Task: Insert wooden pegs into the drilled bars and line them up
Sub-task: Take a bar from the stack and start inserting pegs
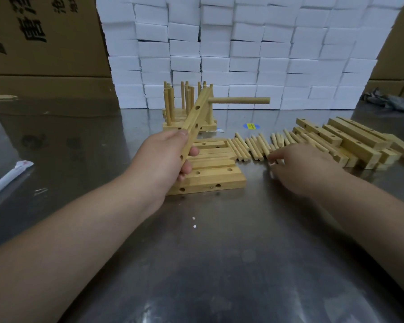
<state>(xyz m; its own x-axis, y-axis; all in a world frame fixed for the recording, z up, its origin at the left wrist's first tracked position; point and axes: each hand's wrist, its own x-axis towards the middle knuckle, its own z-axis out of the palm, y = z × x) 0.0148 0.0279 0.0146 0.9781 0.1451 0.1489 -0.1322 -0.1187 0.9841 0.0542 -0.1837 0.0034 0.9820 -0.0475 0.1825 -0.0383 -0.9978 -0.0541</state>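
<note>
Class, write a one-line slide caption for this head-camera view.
Left hand holds a drilled bar with one peg inserted; right hand touches loose pegs.

Pale-yellow wood bars point(317, 131) & pegs point(254, 148), white foam blocks point(243, 43), grey table point(219, 252), brown cartons point(44, 54).

You hold one drilled bar point(194, 122) with one peg point(240, 100) in it. About a dozen upright pegs point(187, 96) stand near the far edge of the counter point(219, 252). Roughly twenty loose pegs point(250, 148) and at least five loose bars point(350, 141) lie toward its right edge.
</note>
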